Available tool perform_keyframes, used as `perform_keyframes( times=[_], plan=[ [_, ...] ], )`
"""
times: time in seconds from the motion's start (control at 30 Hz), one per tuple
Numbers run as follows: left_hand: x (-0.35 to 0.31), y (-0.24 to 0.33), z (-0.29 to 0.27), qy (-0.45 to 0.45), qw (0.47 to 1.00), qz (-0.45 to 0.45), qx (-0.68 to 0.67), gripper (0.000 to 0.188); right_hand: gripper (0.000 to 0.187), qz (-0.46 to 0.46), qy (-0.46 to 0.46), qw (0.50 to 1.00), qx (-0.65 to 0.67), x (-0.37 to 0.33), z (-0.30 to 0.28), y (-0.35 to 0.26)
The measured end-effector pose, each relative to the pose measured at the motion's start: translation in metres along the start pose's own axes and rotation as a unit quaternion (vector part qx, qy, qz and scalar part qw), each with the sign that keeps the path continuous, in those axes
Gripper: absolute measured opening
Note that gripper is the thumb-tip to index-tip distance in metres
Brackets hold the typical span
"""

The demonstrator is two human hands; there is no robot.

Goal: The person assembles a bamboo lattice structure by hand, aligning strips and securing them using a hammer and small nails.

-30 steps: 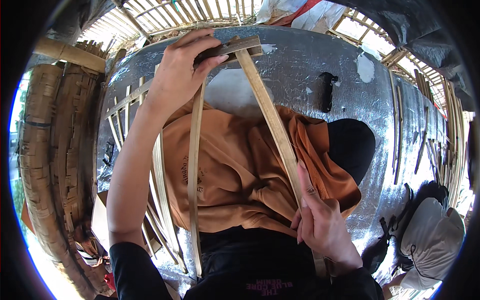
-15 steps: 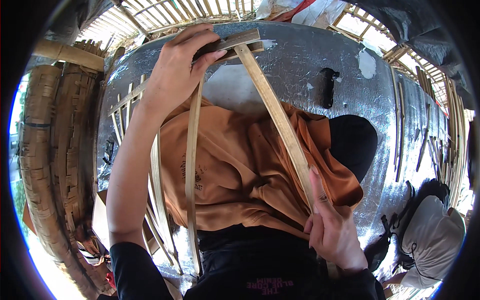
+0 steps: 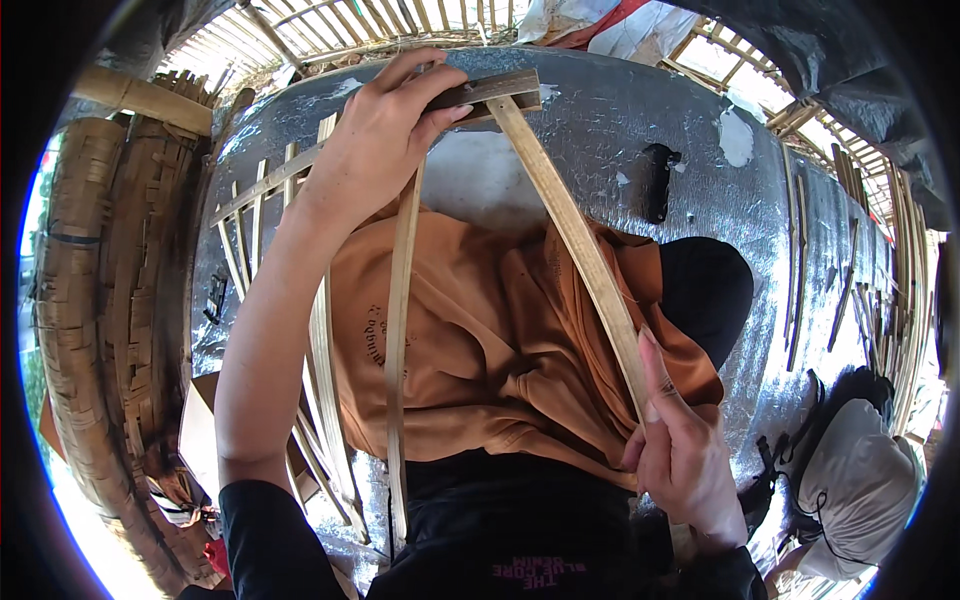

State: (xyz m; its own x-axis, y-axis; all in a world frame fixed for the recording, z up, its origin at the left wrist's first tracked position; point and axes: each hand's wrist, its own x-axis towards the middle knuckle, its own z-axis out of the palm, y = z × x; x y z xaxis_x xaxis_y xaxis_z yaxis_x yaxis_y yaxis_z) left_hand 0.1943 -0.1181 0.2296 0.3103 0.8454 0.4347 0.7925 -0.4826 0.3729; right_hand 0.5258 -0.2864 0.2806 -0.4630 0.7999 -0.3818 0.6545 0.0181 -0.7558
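Note:
My left hand (image 3: 400, 115) is closed around a short wooden crosspiece (image 3: 515, 85) at the far side of my lap. From it a long pale slat (image 3: 570, 220) runs down to the right. My right hand (image 3: 680, 440) is wrapped round that slat's near end, its index finger stretched along the edge. Another slat (image 3: 400, 330) hangs from near my left hand toward my waist, and more slats (image 3: 322, 370) lie beside my left forearm. Orange-brown cloth (image 3: 470, 300) covers my lap beneath them. How the slats join the crosspiece is partly hidden by my fingers.
Silvery foil sheeting (image 3: 600, 95) covers the surface around me. A black hammer-like tool (image 3: 657, 185) lies ahead to the right. Thin sticks (image 3: 797, 260) and a grey bag (image 3: 860, 470) are at the right. Rolled woven bamboo (image 3: 75, 300) stands at the left.
The crosspiece and both attached slats have shifted slightly right, along with my left hand. My right hand has moved a little right too, still on the slat.

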Motion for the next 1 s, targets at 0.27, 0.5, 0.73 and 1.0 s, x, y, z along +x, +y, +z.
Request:
perform_keyframes(
  times=[0.27,0.5,0.73,1.0],
  plan=[
    [0.002,-0.008,-0.001,0.024,0.999,0.040,0.027,0.027,0.060,0.042,0.033,0.986,0.156,0.013,0.008,-0.006],
    [0.001,-0.006,0.000,0.027,0.999,0.036,0.007,0.027,0.057,-0.177,0.147,0.960,-0.158,0.028,-0.005,-0.010],
    [0.000,-0.003,0.004,0.017,1.000,0.012,0.007,0.027,0.056,-0.067,0.034,0.963,-0.261,0.012,-0.053,-0.041],
    [-0.004,-0.010,0.012,0.042,0.998,0.055,0.000,0.025,0.059,-0.068,0.014,0.964,-0.257,0.004,-0.075,-0.054]
  ],
)
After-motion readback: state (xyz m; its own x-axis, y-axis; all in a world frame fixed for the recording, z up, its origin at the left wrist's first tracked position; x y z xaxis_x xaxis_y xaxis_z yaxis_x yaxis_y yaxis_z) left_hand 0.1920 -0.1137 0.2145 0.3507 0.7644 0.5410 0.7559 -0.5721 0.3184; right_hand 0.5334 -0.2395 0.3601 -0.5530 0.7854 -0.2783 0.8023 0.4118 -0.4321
